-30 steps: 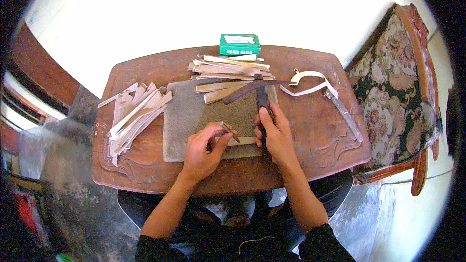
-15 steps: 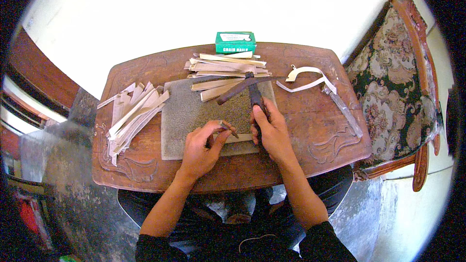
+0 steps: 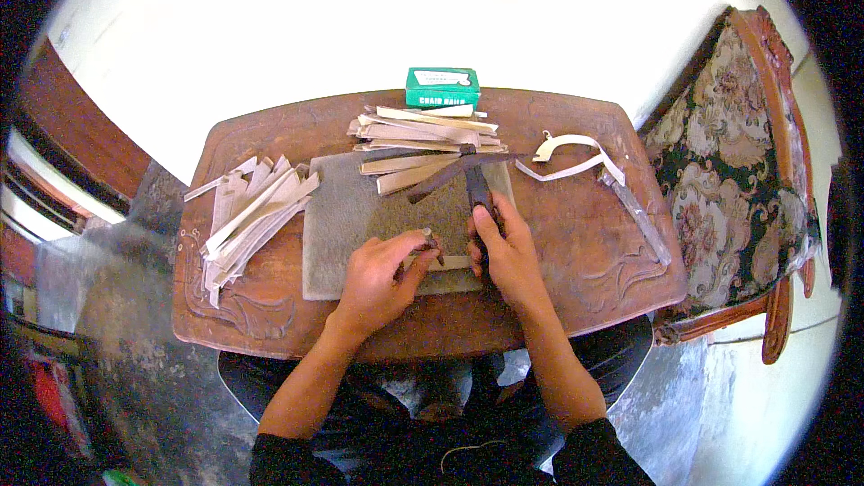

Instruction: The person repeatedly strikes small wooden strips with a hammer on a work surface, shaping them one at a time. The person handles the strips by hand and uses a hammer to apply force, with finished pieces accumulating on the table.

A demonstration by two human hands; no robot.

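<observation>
My right hand (image 3: 506, 247) is wrapped round the dark handle of a hammer (image 3: 476, 187), whose long, slightly curved head lies crosswise above a grey slab (image 3: 328, 234). My left hand (image 3: 382, 272) pinches a small, dark, pointed metal piece (image 3: 436, 250) between thumb and fingers; its exact kind is too small to make out. Its tip points down at a pale flat strip (image 3: 457, 263) lying across the slab's near part. The strip's left end is hidden by my left hand.
Pale strips (image 3: 256, 211) lie piled at the table's left; more strips (image 3: 427, 130) are stacked beyond the slab, before a green box (image 3: 443, 87). At right rest a curled white strip (image 3: 576, 139) and a knife-like tool (image 3: 637, 220). A floral-upholstered chair (image 3: 729, 162) stands beside the table (image 3: 576, 252).
The whole view has shifted a little. The small metal piece in my left hand stands steeper. My right hand keeps its grip, and the hammer head has dipped slightly and looks blurred.
</observation>
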